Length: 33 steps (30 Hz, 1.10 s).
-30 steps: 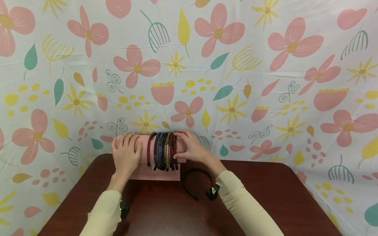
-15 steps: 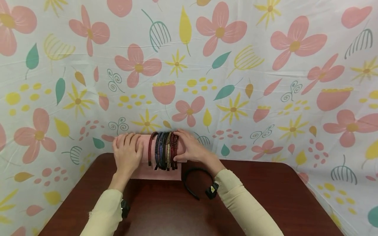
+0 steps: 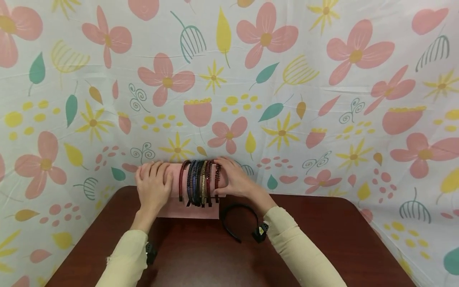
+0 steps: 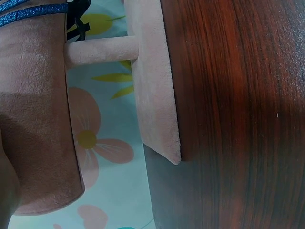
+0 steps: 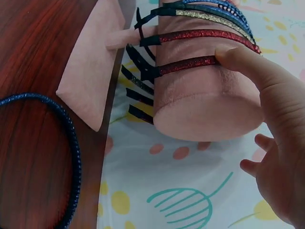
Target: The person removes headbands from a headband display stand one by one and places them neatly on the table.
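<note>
A pink plush headband stand (image 3: 174,179), a padded roll on a post above a flat base, is at the back of the table. My left hand (image 3: 153,189) grips the roll's left end, fingers over the top. Several headbands (image 3: 195,183) in red, blue, black and gold circle the roll's middle. At the right end my right hand (image 3: 236,181) pinches a glittery red headband (image 5: 188,65), thumb (image 5: 231,59) on its front; its other fingers are partly hidden behind the roll. This band sits slightly apart from its neighbours.
A loose dark blue beaded headband (image 5: 75,148) lies on the brown wooden table (image 3: 201,255), right of the stand and near my right wrist. A white floral cloth (image 3: 229,99) hangs close behind the stand and the table's back edge.
The outermost red headband has slid right along the roll with my right hand, opening a gap from the others. My left hand stays in place on the roll.
</note>
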Each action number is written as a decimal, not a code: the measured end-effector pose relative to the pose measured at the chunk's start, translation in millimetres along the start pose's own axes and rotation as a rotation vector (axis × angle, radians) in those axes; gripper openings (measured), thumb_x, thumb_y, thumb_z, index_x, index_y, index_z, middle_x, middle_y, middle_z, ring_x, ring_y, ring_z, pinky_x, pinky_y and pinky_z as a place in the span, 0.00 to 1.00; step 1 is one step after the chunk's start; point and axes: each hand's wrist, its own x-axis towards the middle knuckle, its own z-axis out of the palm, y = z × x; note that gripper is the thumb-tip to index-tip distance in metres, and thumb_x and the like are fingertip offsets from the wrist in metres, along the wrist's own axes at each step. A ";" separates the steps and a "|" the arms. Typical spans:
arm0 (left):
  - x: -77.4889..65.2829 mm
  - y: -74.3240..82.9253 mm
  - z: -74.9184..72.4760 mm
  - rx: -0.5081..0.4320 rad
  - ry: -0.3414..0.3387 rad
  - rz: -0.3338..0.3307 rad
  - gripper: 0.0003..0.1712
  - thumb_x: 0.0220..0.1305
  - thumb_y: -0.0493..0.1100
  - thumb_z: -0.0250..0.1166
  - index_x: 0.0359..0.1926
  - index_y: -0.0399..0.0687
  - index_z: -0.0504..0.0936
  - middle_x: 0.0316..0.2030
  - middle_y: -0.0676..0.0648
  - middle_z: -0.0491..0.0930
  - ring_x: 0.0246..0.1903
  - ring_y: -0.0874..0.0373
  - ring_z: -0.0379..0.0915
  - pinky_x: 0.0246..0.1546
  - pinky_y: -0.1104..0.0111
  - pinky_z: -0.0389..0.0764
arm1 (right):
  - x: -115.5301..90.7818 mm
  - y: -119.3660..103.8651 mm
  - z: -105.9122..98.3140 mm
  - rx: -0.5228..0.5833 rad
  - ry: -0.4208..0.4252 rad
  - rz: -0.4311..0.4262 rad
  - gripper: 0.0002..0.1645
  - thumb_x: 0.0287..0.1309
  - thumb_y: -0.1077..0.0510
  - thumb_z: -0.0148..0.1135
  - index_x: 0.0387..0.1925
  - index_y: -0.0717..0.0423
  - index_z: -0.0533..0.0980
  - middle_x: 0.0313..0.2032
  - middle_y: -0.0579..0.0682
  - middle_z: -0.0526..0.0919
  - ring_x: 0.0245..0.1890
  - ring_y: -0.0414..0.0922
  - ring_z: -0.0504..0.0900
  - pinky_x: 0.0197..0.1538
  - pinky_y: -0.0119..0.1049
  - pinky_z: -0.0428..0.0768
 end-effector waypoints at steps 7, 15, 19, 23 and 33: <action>-2.0 0.8 -2.2 0.001 -0.014 -0.004 0.23 0.70 0.56 0.51 0.52 0.46 0.81 0.54 0.40 0.79 0.60 0.40 0.67 0.66 0.38 0.53 | -9.3 5.9 -2.4 0.026 0.016 0.003 0.59 0.49 0.37 0.73 0.76 0.51 0.55 0.76 0.54 0.57 0.76 0.55 0.55 0.73 0.58 0.60; -1.8 0.3 -1.9 0.005 -0.022 0.002 0.25 0.71 0.56 0.48 0.53 0.47 0.81 0.54 0.40 0.79 0.61 0.39 0.68 0.66 0.37 0.54 | -18.0 11.5 -8.7 0.059 0.050 0.021 0.59 0.49 0.38 0.73 0.75 0.55 0.56 0.75 0.55 0.58 0.75 0.56 0.58 0.71 0.60 0.61; -0.7 -0.7 -0.5 -0.001 0.000 0.009 0.23 0.70 0.56 0.50 0.52 0.47 0.81 0.53 0.41 0.79 0.60 0.39 0.68 0.65 0.37 0.54 | -23.2 16.2 -12.4 0.045 0.070 0.028 0.58 0.50 0.38 0.72 0.75 0.55 0.56 0.75 0.55 0.58 0.74 0.55 0.58 0.71 0.58 0.62; -0.1 -0.7 -0.1 -0.006 0.013 0.011 0.23 0.70 0.56 0.51 0.51 0.47 0.81 0.53 0.41 0.79 0.60 0.40 0.68 0.65 0.37 0.54 | -30.1 20.4 -17.1 0.047 0.097 0.023 0.57 0.49 0.40 0.73 0.74 0.55 0.56 0.74 0.56 0.58 0.73 0.55 0.60 0.70 0.56 0.65; 0.1 2.0 -2.3 0.003 -0.031 -0.001 0.26 0.72 0.58 0.46 0.53 0.47 0.80 0.55 0.41 0.78 0.61 0.40 0.67 0.66 0.37 0.53 | -50.9 34.7 -19.7 0.077 0.102 0.008 0.57 0.48 0.44 0.75 0.73 0.58 0.58 0.71 0.57 0.60 0.69 0.54 0.64 0.66 0.55 0.69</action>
